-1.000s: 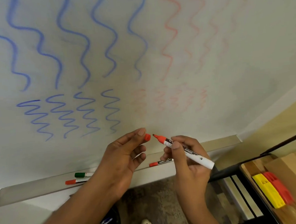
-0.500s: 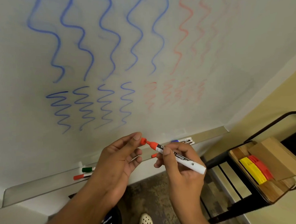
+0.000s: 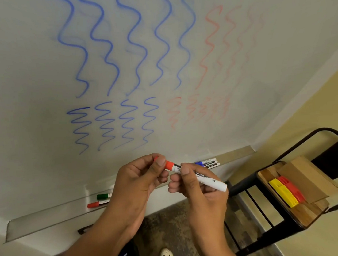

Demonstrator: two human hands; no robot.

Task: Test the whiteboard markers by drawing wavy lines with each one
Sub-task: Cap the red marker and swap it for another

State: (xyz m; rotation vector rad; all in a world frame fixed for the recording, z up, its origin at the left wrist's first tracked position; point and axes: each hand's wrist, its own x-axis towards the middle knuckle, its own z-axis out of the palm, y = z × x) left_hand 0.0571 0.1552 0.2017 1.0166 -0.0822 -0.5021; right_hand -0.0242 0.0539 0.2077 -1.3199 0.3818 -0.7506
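You hold a white-barrelled red marker [image 3: 202, 178] slanting down to the right, its red cap [image 3: 168, 164] on its upper-left end. Behind it the whiteboard [image 3: 32, 80] carries wavy lines — strong blue ones [image 3: 104, 52] toward its left, faint red ones [image 3: 214, 46] toward its right.

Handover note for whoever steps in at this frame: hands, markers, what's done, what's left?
Left hand: pinches the red cap at the marker's tip end.
Right hand: grips the red marker by its barrel.
Tray: a green marker and another red marker on the left; a blue-capped marker with others on the right.
Done: blue wavy lines are bold; red wavy lines are faint.
Left: seat the cap, set this marker down, probably test the green one; no green lines show on the board.
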